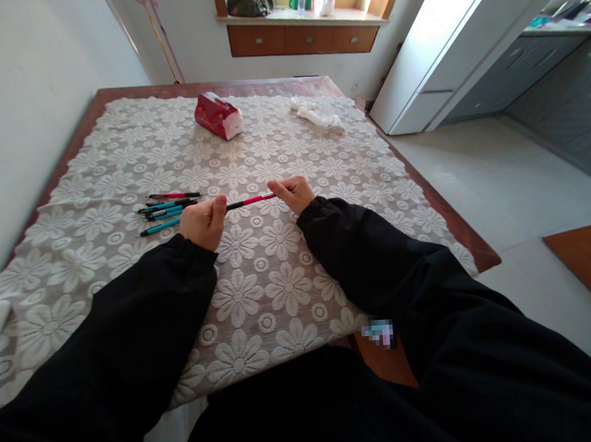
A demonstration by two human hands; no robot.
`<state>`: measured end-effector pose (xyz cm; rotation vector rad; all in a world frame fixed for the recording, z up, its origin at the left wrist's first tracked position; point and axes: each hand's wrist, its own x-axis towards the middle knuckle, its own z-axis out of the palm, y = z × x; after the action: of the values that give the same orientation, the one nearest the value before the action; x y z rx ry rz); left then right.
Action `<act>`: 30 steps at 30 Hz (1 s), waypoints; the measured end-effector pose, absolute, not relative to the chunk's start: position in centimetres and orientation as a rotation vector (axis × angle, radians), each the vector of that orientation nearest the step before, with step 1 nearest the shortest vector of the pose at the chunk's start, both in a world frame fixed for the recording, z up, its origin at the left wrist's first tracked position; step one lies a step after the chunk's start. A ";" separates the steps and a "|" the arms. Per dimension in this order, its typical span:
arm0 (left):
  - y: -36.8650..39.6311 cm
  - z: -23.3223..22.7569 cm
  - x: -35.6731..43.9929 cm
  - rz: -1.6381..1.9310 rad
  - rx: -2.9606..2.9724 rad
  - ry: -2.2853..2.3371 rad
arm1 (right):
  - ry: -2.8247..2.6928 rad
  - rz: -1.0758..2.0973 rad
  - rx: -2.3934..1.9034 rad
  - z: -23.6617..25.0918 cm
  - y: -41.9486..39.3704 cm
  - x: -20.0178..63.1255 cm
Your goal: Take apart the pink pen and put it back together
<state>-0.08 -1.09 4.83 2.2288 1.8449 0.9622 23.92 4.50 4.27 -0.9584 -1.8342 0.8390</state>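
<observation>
A red and black pen [251,201] stretches nearly level between my two hands, above the flowered tablecloth. Its black end is gripped in my left hand [204,222], fingers curled round and thumb on top. My right hand [294,193] pinches the thin red end between thumb and curled fingers. Just left of my left hand lie several blue and black pens [167,212] in a loose group. Another red and black pen [174,195] lies at the far side of that group.
A red tissue pack [216,116] and a crumpled white plastic bag [319,115] lie toward the back of the table. The lace tablecloth [287,288] covers most of the wooden tabletop [312,84]. A white wall [55,49] borders the left side; a white fridge [426,59] stands beyond at right.
</observation>
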 end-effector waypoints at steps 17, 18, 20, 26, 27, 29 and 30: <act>-0.7 4.4 -0.1 0.867 2.351 1.651 | -1.699 0.953 -0.906 4.3 4.9 24.2; -0.8 4.5 0.0 0.849 2.365 1.643 | -1.708 0.976 -0.886 4.4 4.8 24.2; -0.9 4.7 0.1 0.806 2.397 1.619 | -1.741 1.016 -0.856 4.7 4.6 24.2; -1.2 5.1 0.3 0.693 2.477 1.447 | -1.804 1.142 -0.811 4.6 4.6 24.7; -1.2 5.1 0.3 0.693 2.475 1.441 | -1.806 1.170 -0.811 4.5 4.6 24.7; -1.2 5.1 0.3 0.691 2.464 1.438 | -1.815 1.203 -0.822 4.4 4.7 24.8; -1.2 5.1 0.2 0.688 2.462 1.428 | -1.822 1.210 -0.830 4.3 4.7 24.8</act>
<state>0.24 -1.22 5.06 2.4620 1.4280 0.6881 24.85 4.74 4.31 -0.8296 -1.8215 1.2102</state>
